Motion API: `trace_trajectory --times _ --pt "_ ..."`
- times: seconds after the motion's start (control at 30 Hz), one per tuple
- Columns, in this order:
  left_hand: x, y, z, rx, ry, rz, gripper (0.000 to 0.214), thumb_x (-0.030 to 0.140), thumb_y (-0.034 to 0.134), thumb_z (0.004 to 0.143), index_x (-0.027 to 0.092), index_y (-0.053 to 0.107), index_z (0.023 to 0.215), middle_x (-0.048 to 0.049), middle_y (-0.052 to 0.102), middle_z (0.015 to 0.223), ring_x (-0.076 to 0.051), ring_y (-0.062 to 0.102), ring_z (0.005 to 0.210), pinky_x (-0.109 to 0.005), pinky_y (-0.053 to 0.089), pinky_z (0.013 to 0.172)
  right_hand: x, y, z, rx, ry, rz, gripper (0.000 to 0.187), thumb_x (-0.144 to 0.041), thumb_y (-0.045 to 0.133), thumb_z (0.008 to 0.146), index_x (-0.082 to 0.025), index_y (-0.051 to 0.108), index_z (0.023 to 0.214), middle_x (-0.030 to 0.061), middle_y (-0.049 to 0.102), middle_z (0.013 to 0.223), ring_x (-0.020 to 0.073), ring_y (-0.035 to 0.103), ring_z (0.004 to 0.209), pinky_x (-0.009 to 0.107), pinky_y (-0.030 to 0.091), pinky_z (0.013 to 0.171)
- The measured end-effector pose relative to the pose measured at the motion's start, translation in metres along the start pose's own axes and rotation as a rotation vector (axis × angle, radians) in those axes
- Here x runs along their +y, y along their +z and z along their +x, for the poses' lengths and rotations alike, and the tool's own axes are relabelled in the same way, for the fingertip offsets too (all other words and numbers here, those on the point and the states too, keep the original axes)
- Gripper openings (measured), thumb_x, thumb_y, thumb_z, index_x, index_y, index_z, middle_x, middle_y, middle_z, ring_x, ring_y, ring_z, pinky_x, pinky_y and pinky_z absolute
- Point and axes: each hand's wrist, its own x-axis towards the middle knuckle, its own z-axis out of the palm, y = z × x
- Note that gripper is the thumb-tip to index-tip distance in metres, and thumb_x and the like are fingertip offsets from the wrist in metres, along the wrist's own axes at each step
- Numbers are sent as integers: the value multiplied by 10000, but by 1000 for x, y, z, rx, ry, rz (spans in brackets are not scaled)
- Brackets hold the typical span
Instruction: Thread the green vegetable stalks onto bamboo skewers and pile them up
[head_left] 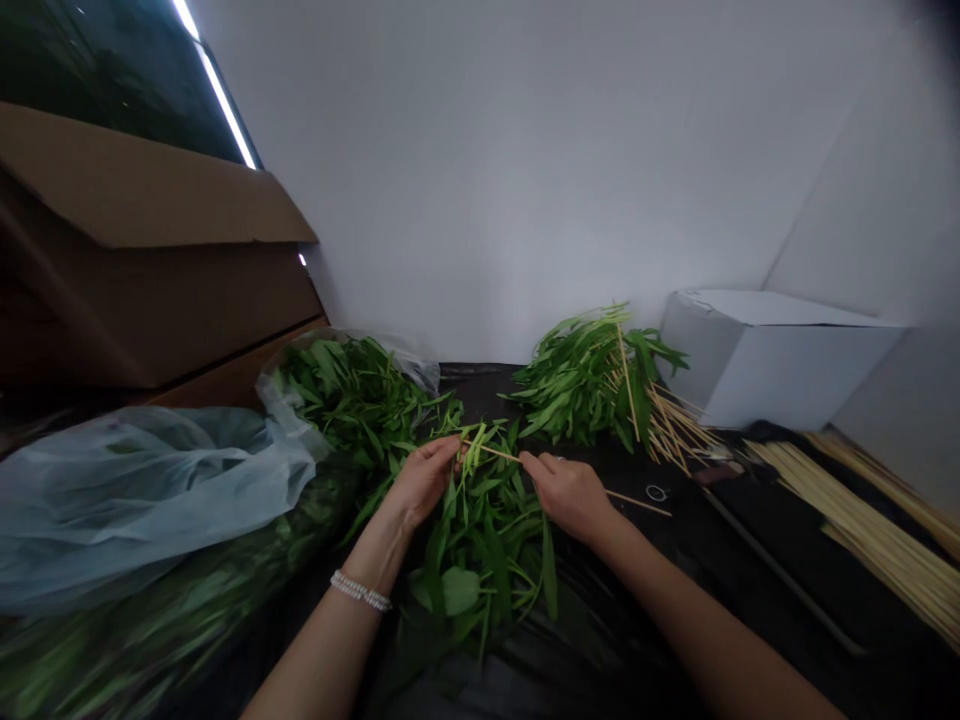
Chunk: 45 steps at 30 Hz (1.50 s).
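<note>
Greens (480,520) on the black sheet are pinched at the stems by the left hand (421,478) while a skewer (600,490) is gripped by the right hand (570,492), with one skewered pile (600,385) stacked behind and loads left bagged (352,395).

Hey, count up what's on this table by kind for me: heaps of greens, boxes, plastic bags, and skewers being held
Heaps of leafy greens: 3 (in the plastic bag, under the hands, skewered pile at the back)
Boxes: 2 (cardboard box, white box)
Plastic bags: 1 (plastic bag)
Skewers held: 1 (skewer, in right hand; left hand on the leaves)
Total: 7
</note>
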Motion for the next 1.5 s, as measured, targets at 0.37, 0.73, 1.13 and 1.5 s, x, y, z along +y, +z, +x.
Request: trace_trajectory --times 0.37,0.73,1.13,1.5 --pt "-4 1 0 1 -46 -4 318 304 868 555 121 727 773 -41 719 733 -113 614 622 -227 481 625 -3 0 0 3 -5 -7 365 -90 466 858 -166 595 1191 32 642 794 127 581 660 247 348 568" --pt "-1 9 -7 15 -34 58 294 274 888 509 138 693 683 18 673 644 -81 576 583 -203 434 624 -10 -1 0 51 -49 25 335 -108 464 881 -155 607 1181 19 625 760 129 573 634 257 351 563" --pt "-9 12 -9 -22 -52 151 341 301 887 505 142 724 759 -5 701 653 -101 595 544 -217 456 577 -18 -4 0 -46 0 65 341 -120 461 880 -178 593 1189 20 645 804 126 597 654 258 353 550" --pt "-1 3 -3 41 -14 91 320 319 884 518 135 698 702 4 682 624 -93 593 553 -206 465 581 -11 -3 1 -49 24 41 346 -127 451 895 -178 593 1206 29 650 814 139 606 685 260 361 575"
